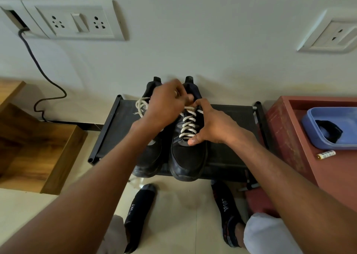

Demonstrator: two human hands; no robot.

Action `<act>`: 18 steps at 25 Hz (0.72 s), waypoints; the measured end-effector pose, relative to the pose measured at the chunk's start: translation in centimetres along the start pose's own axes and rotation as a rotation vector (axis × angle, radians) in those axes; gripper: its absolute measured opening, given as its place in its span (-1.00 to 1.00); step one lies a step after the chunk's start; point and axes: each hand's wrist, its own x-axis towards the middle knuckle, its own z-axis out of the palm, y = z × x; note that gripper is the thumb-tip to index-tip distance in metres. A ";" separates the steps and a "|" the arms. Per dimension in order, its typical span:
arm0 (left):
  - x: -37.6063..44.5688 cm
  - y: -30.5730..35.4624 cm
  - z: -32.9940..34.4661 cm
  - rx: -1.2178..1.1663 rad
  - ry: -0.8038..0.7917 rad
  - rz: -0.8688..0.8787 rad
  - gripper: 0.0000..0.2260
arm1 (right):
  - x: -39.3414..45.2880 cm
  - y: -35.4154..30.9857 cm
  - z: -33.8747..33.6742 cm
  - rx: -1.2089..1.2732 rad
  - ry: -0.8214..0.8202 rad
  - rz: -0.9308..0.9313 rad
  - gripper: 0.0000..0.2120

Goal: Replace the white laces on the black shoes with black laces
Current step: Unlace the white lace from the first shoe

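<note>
- Two black shoes [185, 157] are sitting side by side on a low black rack [231, 122], heels against the pale wall and toes overhanging the rack's front edge.
- The left hand [166, 103] is curling its fingers at the top of the right-hand shoe, pinching the white lace [188, 126] there.
- The right hand [210, 126] is gripping that shoe's side, thumb pressing beside the lowest eyelets.
- Loose, rope-textured lace ends [142, 107] are lying on the left-hand shoe.
- Bare rack surface is showing on both sides of the shoes.
- A wooden step [38, 147] is flanking the left and a red cabinet [289, 137] the right.
- A blue plastic tub [313, 130] is holding something black.
- Two socked feet [228, 211] are standing on the tiled floor below.
</note>
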 end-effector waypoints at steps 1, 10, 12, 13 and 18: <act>-0.2 -0.3 0.6 0.191 -0.074 0.086 -0.83 | 0.0 0.0 0.0 0.002 0.003 -0.006 0.12; -0.4 -0.2 0.3 -0.196 -0.011 -0.274 -0.89 | 0.2 0.4 -0.1 0.034 0.019 -0.011 -0.01; -0.1 0.0 -1.3 -0.492 -0.001 -0.434 -0.86 | 0.3 0.7 -0.5 0.067 0.006 0.003 -0.03; 0.1 0.0 -2.3 -0.534 -0.025 -0.462 -0.86 | 0.3 0.8 -0.7 0.080 -0.007 -0.003 -0.05; -1.8 0.3 -4.3 0.332 -0.126 -0.219 -0.86 | 0.7 0.5 -0.5 0.063 -0.021 -0.079 -0.18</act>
